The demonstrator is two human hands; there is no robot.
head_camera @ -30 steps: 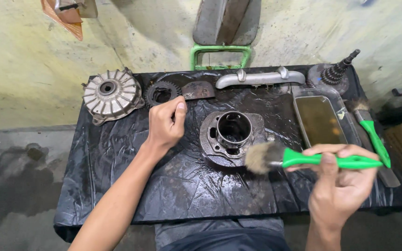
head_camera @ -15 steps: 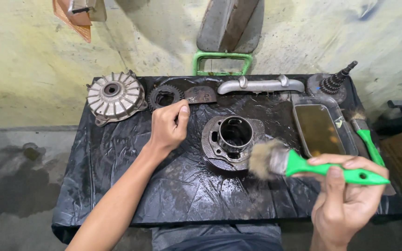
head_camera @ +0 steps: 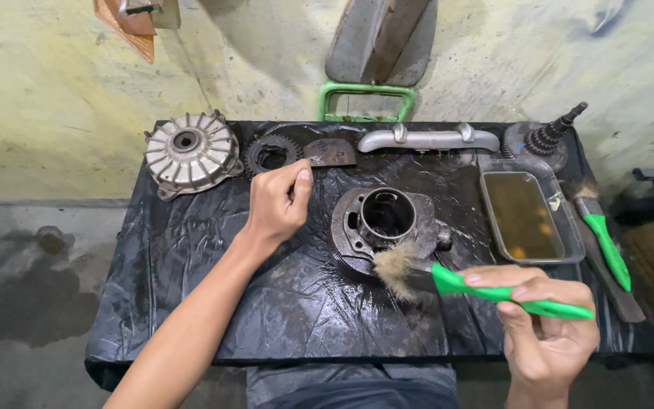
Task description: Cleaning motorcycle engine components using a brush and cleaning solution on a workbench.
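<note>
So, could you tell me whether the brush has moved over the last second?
Yes. The green brush has shifted down and left, its bristles now at the cylinder's near rim.
</note>
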